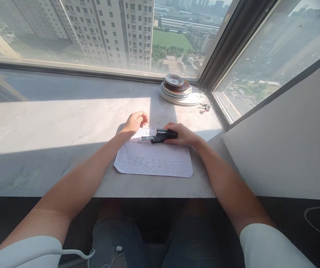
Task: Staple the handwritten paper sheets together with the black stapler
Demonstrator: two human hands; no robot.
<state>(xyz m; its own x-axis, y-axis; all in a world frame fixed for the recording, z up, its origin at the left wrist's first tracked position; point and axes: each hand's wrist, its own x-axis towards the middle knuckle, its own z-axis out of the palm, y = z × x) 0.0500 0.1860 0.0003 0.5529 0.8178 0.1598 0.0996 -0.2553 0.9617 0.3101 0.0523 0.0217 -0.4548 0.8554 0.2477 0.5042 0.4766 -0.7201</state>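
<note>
My right hand (180, 134) is wrapped round the back end of a black stapler (164, 134). The stapler lies over a white sheet of paper (154, 160), and a silver metal part sticks out of its left end. Dashed marks run in rows over the sheet, densest along its edges, and its near corners look cut off. To the left of the stapler, my left hand (136, 122) is above the sheet's far left corner with its fingers curled in. Whatever it may hold is hidden or too small to make out.
A stack of plates (173, 97) with a brown-rimmed round piece on top stands near the window corner. Keys (205, 108) lie beside it. The marble ledge (51, 126) ends at a front edge before my knees. A white wall (288, 149) bounds the right side.
</note>
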